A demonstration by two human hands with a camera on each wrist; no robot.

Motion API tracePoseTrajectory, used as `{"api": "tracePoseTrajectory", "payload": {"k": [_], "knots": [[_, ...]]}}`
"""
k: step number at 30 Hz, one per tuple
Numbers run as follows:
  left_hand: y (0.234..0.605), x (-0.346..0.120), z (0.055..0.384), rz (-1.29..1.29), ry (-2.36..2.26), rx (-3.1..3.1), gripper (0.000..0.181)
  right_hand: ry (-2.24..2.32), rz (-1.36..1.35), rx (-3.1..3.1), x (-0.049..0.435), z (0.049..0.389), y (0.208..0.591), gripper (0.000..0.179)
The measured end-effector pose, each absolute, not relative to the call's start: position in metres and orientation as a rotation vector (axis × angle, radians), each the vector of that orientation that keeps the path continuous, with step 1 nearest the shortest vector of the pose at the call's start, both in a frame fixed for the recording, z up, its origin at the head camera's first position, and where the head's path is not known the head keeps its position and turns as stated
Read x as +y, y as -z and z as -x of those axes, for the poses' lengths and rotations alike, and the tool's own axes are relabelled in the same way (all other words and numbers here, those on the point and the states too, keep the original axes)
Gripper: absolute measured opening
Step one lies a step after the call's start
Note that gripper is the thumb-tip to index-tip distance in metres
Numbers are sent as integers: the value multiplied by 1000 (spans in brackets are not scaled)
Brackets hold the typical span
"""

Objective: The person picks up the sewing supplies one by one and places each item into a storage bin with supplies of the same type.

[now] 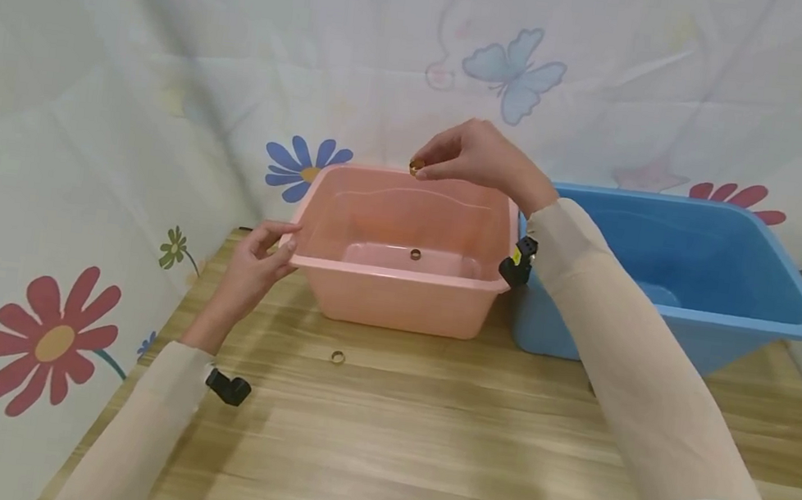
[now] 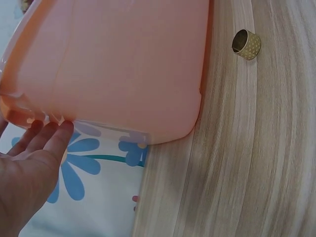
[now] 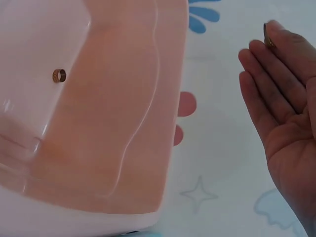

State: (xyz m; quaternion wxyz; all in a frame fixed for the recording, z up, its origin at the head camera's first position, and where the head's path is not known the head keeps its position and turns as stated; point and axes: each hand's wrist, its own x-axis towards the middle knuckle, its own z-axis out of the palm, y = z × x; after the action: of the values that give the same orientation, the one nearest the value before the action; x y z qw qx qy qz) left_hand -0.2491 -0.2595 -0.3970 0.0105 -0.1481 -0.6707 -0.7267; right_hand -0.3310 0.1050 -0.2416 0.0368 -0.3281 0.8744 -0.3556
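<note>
High over the back rim of the pink basin (image 1: 402, 304), my right hand (image 1: 482, 156) pinches a gold ring (image 1: 416, 168) between thumb and fingertips. My left hand (image 1: 258, 263) grips the basin's left rim, its fingers bent under the lip in the left wrist view. Inside the basin, a second gold ring (image 1: 415, 255) lies on the floor; the right wrist view shows this ring (image 3: 59, 75) too. A third ring (image 1: 338, 357), with a dotted outer band in the left wrist view (image 2: 247, 44), stands on the wooden table in front of the basin.
A larger blue basin (image 1: 668, 313) stands right beside the pink one, partly behind my right forearm. The wooden table (image 1: 379, 445) stretches toward me. A printed curtain (image 1: 394, 51) with flowers and a butterfly hangs close behind and to the left. A small camera sits on each wrist.
</note>
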Motion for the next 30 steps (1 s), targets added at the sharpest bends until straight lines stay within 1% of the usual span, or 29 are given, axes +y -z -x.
{"api": "tracePoseTrajectory", "payload": {"k": [5, 14, 21, 30], "knots": [[397, -260, 250, 479, 2285, -2115, 36, 1130, 981, 2547, 101, 347, 253, 24], [389, -265, 249, 447, 2278, -2217, 44, 1226, 943, 2383, 88, 361, 272, 28], [388, -265, 250, 411, 2282, -2218, 47, 1130, 892, 2355, 88, 372, 276, 31], [390, -269, 245, 420, 2277, -2240, 46, 1036, 930, 2299, 82, 378, 291, 30]]}}
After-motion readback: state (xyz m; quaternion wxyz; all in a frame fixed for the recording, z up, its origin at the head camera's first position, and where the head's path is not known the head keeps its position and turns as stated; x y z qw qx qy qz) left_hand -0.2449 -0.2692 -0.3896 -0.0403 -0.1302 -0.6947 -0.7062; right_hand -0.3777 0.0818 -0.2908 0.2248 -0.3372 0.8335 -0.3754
